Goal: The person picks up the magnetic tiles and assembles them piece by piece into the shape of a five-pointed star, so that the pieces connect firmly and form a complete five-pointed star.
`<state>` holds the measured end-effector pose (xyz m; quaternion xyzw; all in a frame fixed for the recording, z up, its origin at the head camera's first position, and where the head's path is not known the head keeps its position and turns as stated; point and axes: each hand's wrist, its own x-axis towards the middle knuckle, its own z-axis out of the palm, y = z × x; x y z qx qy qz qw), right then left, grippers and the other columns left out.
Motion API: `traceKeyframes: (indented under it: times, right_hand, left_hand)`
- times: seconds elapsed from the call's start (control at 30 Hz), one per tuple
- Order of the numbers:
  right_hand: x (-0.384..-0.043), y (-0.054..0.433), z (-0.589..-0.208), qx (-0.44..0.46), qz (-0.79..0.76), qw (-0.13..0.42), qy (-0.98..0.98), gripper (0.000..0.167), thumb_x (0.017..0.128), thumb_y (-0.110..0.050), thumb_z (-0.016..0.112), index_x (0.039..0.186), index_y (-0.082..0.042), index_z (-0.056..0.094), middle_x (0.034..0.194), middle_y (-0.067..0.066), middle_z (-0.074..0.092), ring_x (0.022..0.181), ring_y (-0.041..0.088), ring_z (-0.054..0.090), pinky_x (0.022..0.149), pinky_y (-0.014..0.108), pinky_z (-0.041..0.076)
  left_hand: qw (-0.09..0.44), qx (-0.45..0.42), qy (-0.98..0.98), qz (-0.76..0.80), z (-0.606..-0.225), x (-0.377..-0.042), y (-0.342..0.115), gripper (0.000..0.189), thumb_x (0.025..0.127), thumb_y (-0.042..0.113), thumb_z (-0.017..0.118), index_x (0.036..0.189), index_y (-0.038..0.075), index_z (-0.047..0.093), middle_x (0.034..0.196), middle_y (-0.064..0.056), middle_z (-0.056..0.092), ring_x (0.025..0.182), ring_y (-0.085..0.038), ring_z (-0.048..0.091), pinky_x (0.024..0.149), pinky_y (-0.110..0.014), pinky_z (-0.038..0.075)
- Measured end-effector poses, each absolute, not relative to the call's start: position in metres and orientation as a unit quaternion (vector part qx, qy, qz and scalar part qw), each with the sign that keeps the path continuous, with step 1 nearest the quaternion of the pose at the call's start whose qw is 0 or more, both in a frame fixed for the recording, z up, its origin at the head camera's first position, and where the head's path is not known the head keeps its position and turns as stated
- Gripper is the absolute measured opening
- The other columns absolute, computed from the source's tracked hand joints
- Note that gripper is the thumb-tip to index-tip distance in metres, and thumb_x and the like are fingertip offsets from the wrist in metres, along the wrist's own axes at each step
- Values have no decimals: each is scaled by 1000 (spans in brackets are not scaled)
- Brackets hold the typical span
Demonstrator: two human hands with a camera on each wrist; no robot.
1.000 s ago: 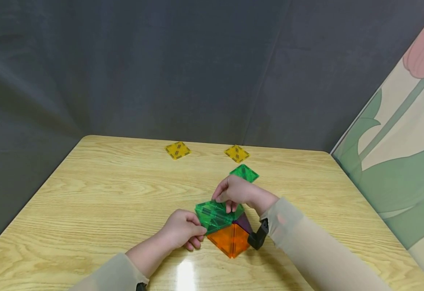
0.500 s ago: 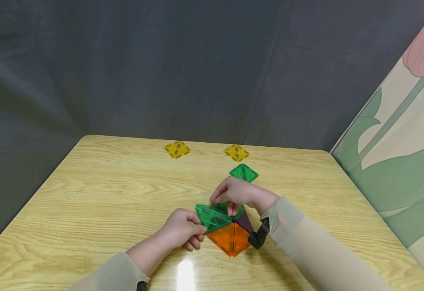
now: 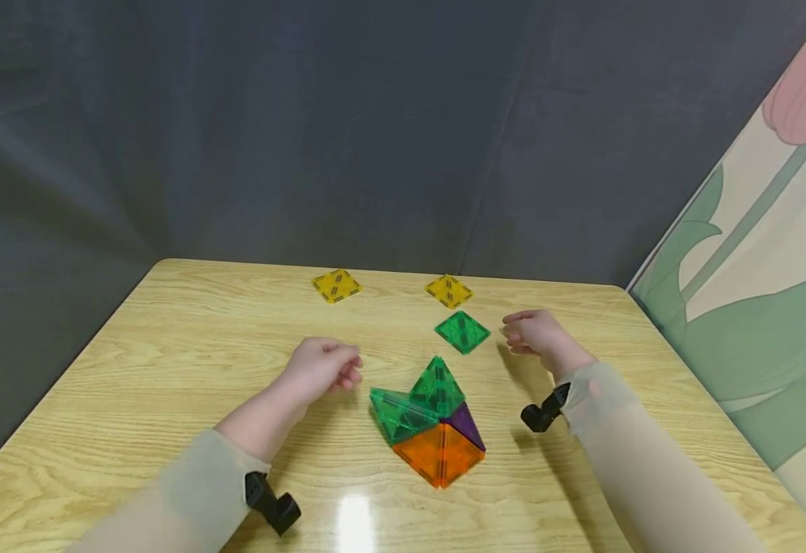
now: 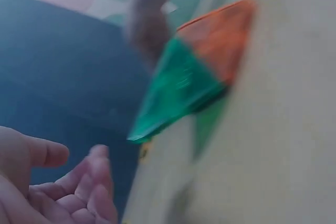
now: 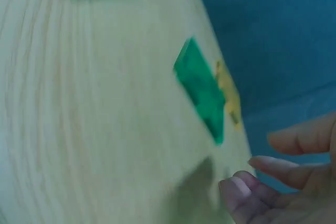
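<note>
Desk [image 3: 188, 369] as I view it remotely: the joined tiles [image 3: 429, 439], orange, purple and green, stand towards the near edge, between the hands and apart from both. Left hand [image 3: 323, 367], towards the left edge: fingers loosely bent, thumb separate. Right hand [image 3: 537, 336]: fingers relaxed, thumb apart, near the loose green tile [image 3: 462, 332]. Two yellow tiles [image 3: 449, 292] lie by the far edge.

Wood-grained table [image 3: 188, 353] — two yellow tiles [image 3: 336, 286], a green tile [image 3: 463, 332], a multicoloured tile cluster [image 3: 423, 453].

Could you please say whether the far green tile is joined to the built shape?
Apart: bare table separates the green tile from the shape.
</note>
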<state>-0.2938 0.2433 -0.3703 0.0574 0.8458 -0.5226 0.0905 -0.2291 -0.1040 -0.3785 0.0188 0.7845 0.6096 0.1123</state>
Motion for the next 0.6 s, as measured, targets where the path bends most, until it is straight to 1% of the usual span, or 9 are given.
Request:
traceKeyframes:
  times: [0.07, 0.13, 0.2, 0.27, 0.33, 0.4, 0.47, 0.6]
  right_hand:
    - [-298, 246, -378, 57, -518, 105, 847, 47, 101, -6, 46, 144, 13, 38, 138, 29, 46, 88, 16, 56, 88, 36, 54]
    - [-303, 243, -384, 53, -518, 114, 846, 47, 101, -6, 46, 143, 12, 40, 136, 27, 48, 85, 13, 55, 83, 33, 56]
    - [-307, 234, -387, 51, -522, 120, 843, 45, 100, -5, 46, 141, 12, 43, 132, 25, 50, 86, 14, 55, 82, 31, 56]
    - [-309, 224, -388, 50, -527, 125, 839, 42, 99, -4, 47, 138, 12, 47, 128, 20, 50, 84, 15, 54, 82, 32, 57]
    - [-312, 213, -389, 43, -532, 131, 835, 41, 99, -2, 47, 137, 12, 49, 129, 20, 49, 85, 17, 53, 86, 35, 56]
    - [-313, 203, -389, 34, -540, 139, 829, 40, 99, -1, 47, 136, 13, 49, 132, 22, 47, 89, 20, 54, 89, 38, 55]
    - [-315, 194, -389, 22, -547, 147, 824, 39, 99, -1, 48, 136, 13, 49, 134, 24, 48, 94, 22, 57, 92, 39, 54]
    - [-316, 182, -387, 4, -562, 163, 811, 39, 100, -2, 49, 136, 14, 48, 132, 27, 51, 104, 28, 61, 94, 42, 52]
  left_hand:
    - [117, 22, 786, 607, -371, -247, -106, 30, 100, 20, 54, 111, -5, 66, 95, -13, 70, 87, -26, 67, 80, -38, 54]
    - [138, 31, 780, 610, -369, -265, -106, 39, 101, 22, 53, 127, -7, 59, 114, -18, 67, 108, -31, 64, 94, -42, 51]
    - [170, 41, 765, 620, -373, -281, -103, 51, 102, 24, 52, 140, -8, 45, 133, -24, 56, 123, -34, 55, 103, -43, 46]
    - [206, 45, 744, 634, -378, -295, -100, 61, 104, 27, 50, 149, -8, 30, 146, -27, 42, 134, -36, 44, 108, -43, 40]
    - [233, 42, 720, 652, -383, -306, -95, 66, 105, 31, 49, 153, -5, 21, 153, -27, 31, 139, -35, 36, 112, -42, 35]
    - [249, 40, 699, 669, -385, -313, -89, 68, 105, 32, 48, 155, -2, 17, 156, -27, 25, 142, -35, 30, 113, -42, 32]
    - [252, 40, 690, 678, -384, -317, -83, 68, 105, 33, 48, 156, -1, 17, 156, -27, 23, 143, -35, 29, 113, -41, 32]
    - [246, 39, 686, 684, -379, -319, -75, 70, 105, 33, 49, 155, -2, 15, 155, -30, 22, 142, -38, 30, 112, -42, 34]
